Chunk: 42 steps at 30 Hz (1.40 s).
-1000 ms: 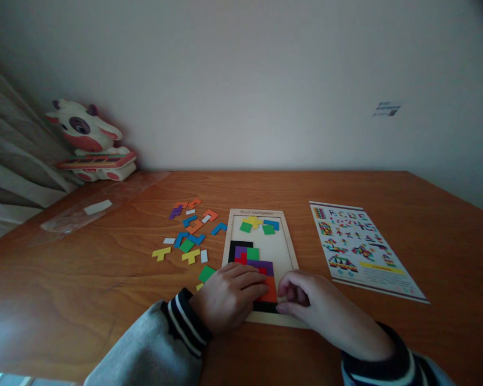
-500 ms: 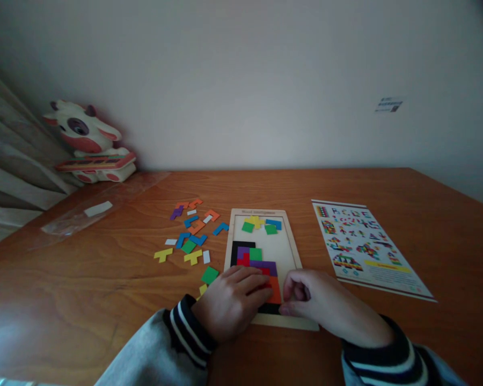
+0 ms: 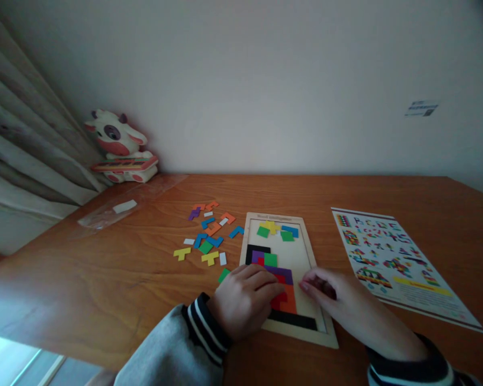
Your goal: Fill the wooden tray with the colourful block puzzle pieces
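Note:
A wooden puzzle board (image 3: 306,252) lies in front of me with flat coloured pieces in its tray. My left hand (image 3: 243,300) rests over the left part of the tray, fingers stretched out and touching the red piece (image 3: 280,298). Around it are an orange piece (image 3: 291,297), a purple piece (image 3: 285,275), a green square (image 3: 270,260) and a black corner piece (image 3: 258,249). Along the bottom runs a black bar (image 3: 293,320). Over the board's right edge is my right hand (image 3: 328,289), thumb and fingers curled together, with no piece visible in them.
Loose coloured pieces (image 3: 210,258) lie scattered left of the board. At the tray's top sit a yellow piece (image 3: 270,227), a blue piece (image 3: 290,231) and green squares. A printed sheet (image 3: 390,257) lies right, a plastic bag (image 3: 100,217) left, a cow toy (image 3: 124,155) behind.
My right hand has moved up from the black bar's right end, leaving the bar uncovered. My left hand stays on the pieces. The view has shifted left.

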Motion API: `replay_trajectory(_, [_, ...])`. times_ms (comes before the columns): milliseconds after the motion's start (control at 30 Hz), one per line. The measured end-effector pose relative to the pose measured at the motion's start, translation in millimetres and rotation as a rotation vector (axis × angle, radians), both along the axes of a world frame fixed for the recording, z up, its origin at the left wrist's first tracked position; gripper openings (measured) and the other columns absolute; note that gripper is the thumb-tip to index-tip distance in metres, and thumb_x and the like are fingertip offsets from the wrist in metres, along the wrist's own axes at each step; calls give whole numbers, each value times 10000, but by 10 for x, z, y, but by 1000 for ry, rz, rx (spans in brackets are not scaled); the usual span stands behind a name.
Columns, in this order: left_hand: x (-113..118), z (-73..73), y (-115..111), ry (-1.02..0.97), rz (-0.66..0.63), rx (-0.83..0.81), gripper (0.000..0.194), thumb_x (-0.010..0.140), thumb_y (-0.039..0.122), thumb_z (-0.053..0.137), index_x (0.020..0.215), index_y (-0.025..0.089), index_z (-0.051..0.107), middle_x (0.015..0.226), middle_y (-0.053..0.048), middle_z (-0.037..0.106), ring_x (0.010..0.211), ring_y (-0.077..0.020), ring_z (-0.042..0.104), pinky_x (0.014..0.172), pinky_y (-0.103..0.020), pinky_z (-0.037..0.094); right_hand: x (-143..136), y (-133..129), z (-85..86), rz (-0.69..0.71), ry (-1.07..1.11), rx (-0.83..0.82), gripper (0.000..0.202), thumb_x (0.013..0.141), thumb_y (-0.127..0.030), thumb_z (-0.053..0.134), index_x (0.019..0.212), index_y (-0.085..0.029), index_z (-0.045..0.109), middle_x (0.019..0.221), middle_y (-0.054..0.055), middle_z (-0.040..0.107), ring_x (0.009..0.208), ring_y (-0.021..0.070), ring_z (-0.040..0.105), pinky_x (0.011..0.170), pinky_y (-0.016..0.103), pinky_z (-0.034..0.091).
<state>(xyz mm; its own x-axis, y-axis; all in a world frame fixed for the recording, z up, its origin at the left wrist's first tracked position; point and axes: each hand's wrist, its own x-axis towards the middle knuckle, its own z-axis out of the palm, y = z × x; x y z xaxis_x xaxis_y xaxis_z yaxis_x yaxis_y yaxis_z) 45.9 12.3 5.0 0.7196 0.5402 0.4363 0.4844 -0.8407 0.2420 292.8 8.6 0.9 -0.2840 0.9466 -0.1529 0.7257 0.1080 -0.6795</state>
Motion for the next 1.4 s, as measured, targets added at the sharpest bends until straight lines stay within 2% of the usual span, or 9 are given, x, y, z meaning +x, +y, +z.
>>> replay_trajectory(133, [-289, 59, 134, -38, 171, 31, 304, 877, 113, 515, 1148, 186, 632, 1101, -63, 695, 971, -201, 632, 857, -352, 552, -17, 11, 17, -6, -4, 12, 310, 915, -487, 463, 846, -255, 657, 794, 31, 718, 735, 220, 664, 642, 318, 476])
replay_trajectory(300, [-891, 21, 352, 10, 525, 96, 252, 942, 251, 541, 1170, 209, 642, 1149, -82, 677, 1046, -234, 623, 937, -431, 530, -14, 46, 56, -57, -17, 70, 343, 887, -522, 444, 846, -260, 661, 815, 49, 725, 755, 241, 675, 667, 343, 500])
replay_trajectory(400, [-1048, -40, 389, 106, 532, 66, 272, 965, 274, 521, 1209, 245, 640, 1221, -85, 646, 1101, -234, 599, 965, -440, 513, 7, 66, 19, -100, -52, 157, 322, 862, -517, 459, 890, -257, 646, 818, 60, 710, 746, 243, 668, 665, 348, 503])
replay_trajectory(533, [-958, -103, 346, 168, 473, 47, 268, 963, 292, 521, 1194, 261, 654, 1289, -86, 608, 1138, -256, 569, 958, -472, 507, 66, 77, -85, -150, -156, 209, 338, 872, -514, 422, 977, -248, 603, 754, 54, 665, 696, 247, 652, 634, 359, 481])
replay_trajectory(733, [-894, -119, 348, 129, 460, 43, 260, 968, 232, 490, 1164, 218, 660, 1227, -86, 650, 1107, -233, 599, 970, -437, 509, 126, 76, -151, -186, -194, 146, 450, 881, -521, 345, 1163, -219, 523, 847, 91, 683, 781, 285, 678, 688, 403, 482])
replay_trajectory(933, [-1002, -86, 488, 155, 536, -8, 232, 946, 240, 547, 1156, 214, 641, 1167, -84, 667, 1057, -239, 634, 928, -417, 526, 193, 68, -124, -151, -163, 139, 385, 884, -483, 373, 1150, -258, 537, 776, 42, 668, 715, 246, 665, 649, 358, 470])
replay_trajectory(1067, [-1054, -3, 627, 218, 529, -95, 167, 955, 247, 540, 1049, 200, 670, 1088, -77, 687, 1014, -229, 652, 908, -371, 526, 190, 55, -76, -133, -177, 105, 399, 879, -487, 357, 1138, -253, 550, 750, 35, 659, 692, 239, 659, 634, 348, 461])
replay_trajectory(1267, [-1016, 144, 690, 250, 583, -208, 223, 904, 396, 620, 1004, 205, 678, 1053, -65, 695, 983, -239, 664, 878, -336, 518, 142, 48, -24, -145, -186, 112, 402, 881, -474, 350, 1130, -239, 561, 760, 44, 663, 703, 241, 662, 633, 343, 459])
replay_trajectory(1400, [-951, 91, 640, 186, 634, -232, 182, 903, 286, 592, 1056, 227, 670, 1090, -48, 704, 1017, -226, 663, 911, -321, 505, 143, 72, -22, -132, -192, 115, 418, 890, -474, 335, 1144, -228, 558, 762, 50, 668, 716, 247, 665, 653, 359, 467])
